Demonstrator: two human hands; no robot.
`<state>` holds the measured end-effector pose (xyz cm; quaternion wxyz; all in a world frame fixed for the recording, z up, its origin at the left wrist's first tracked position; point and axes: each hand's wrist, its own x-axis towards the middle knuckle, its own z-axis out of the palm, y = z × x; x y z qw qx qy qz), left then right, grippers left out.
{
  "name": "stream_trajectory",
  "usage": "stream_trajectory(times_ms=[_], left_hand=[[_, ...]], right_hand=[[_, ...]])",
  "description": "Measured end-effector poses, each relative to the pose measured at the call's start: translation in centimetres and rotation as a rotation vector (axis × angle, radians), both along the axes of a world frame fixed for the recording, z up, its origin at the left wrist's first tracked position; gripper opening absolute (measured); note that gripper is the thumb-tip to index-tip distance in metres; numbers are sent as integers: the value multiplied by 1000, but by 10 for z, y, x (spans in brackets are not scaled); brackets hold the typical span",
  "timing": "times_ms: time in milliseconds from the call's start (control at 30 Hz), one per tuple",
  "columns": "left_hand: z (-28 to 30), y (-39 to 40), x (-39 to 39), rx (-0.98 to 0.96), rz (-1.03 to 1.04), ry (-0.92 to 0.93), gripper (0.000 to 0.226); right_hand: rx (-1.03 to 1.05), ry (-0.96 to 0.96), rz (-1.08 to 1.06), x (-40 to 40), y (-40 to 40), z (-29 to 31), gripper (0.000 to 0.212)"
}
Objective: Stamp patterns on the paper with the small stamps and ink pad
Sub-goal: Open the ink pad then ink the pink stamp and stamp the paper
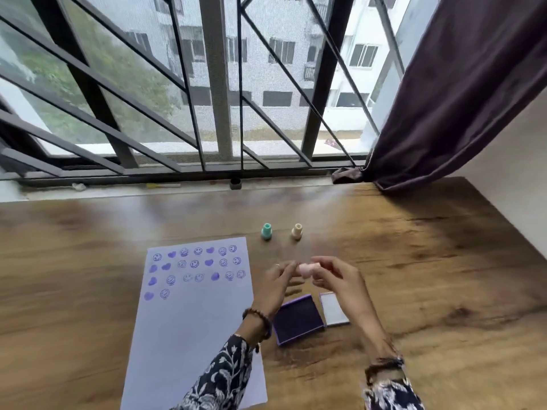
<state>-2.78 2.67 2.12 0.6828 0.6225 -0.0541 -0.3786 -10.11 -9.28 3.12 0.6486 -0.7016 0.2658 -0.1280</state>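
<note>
On the bench (pixel 414 276), at nine o'clock of the hands: paper (pixel 189 321), one sheet, lying flat. Upper part carries purple prints, smileys and hearts, in three fairly full rows and a fourth row of two marks only. Lower part, well over half the sheet, is blank. Judged under half done.

At twelve o'clock of the hands, beyond the paper's far right corner: teal stamp (pixel 266 231) and cream stamp (pixel 296 231), upright, apart from each other, not held.

Centre: left hand (pixel 276 287), fingers curled toward the pink stamp (pixel 307 269); contact is blurred, so whether its grip is closed I cannot tell. The stamp is in the air, clear of paper and pad.

At six o'clock of the hands: ink pad (pixel 297 319), purple, open, with its lid (pixel 334 309) just beside it at three o'clock.

Right hand (pixel 337 276): grip closed on the pink stamp with fingertips.

Remaining, by judgement: ink this stamp, continue the fourth row, fill the blank area.
</note>
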Motion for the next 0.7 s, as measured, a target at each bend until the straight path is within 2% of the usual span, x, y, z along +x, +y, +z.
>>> stream_trajectory(times_ms=[167,300,400,533,700], left_hand=[[-1,10,-10,-80,-72,31,25],[1,19,-11,-96,-97,-22,21],[0,26,-11,-106,-128,-109,20],[-8,29,2,-13,-59,-300,25],[-29,30,23,112,-64,-480,19]], right_hand=[[76,-33,-28,-21,19,-1,14],[118,-67,-189,-25,34,-3,19],[135,-76,-312,-28,44,-7,26],[257,-116,-449,-36,54,-10,18],[292,-102,-429,-52,65,-11,7]])
